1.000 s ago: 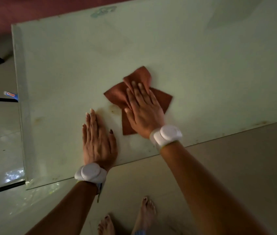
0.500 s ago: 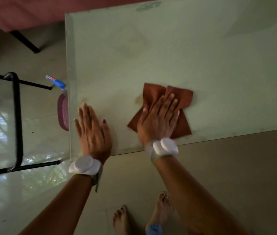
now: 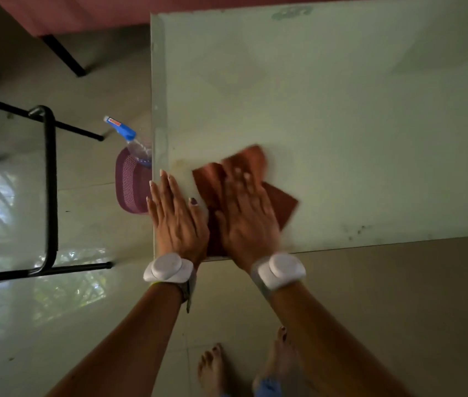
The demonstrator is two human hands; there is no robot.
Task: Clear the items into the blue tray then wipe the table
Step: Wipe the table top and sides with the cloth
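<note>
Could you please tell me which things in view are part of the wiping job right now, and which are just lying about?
In use:
- brown cloth, pressed flat under the right hand
- table, being wiped
- left hand, flat on the table near its corner

Lying about:
- spray bottle, off the table's left edge
- purple mesh item beside it
- black metal frame

Both forearms are bare, with no sleeves in sight. The left hand point(image 3: 178, 216) has a white band at the wrist carrying a round, smooth white puck point(image 3: 167, 267) on top; a grey strap end hangs from it on the inner side. The right hand point(image 3: 248, 217) wears a matching white puck point(image 3: 281, 270) on a pale grey band. The left thumbnail is painted dark. Both feet point(image 3: 212, 368) are bare with dark toenails, and a bit of blue cloth shows by the right foot
</note>
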